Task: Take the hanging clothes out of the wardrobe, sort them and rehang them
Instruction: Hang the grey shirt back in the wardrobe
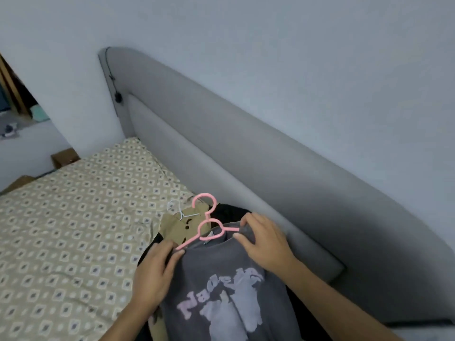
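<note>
Head view showed a bed (73, 230) under a patterned cover, its far long side butting a grey padded headboard (246, 156) that ran along the wall (270, 45). The clothes lay in a pile at the bed's edge just beside the headboard, while the cover to the left of them lay open and bare well out toward the far corner. Two hangers could be counted: a pink hanger (208, 223) and a white hanger (181, 212), the white one mostly hidden. Three garments showed: a grey shirt (221, 291) with pale lettering on top, a tan garment (177, 227) beneath it, and a black garment (229, 212) under both. The pink hanger sat in the shirt's neck, its hook pointing away from the person. Two hands reached in from below. The left hand (155, 269) lay on the shirt's left shoulder, fingers curled and gripping the cloth at the hanger's arm. The right hand (264, 239) pinched the shirt's right shoulder over the hanger's other arm, thumb under, fingers on top.
</note>
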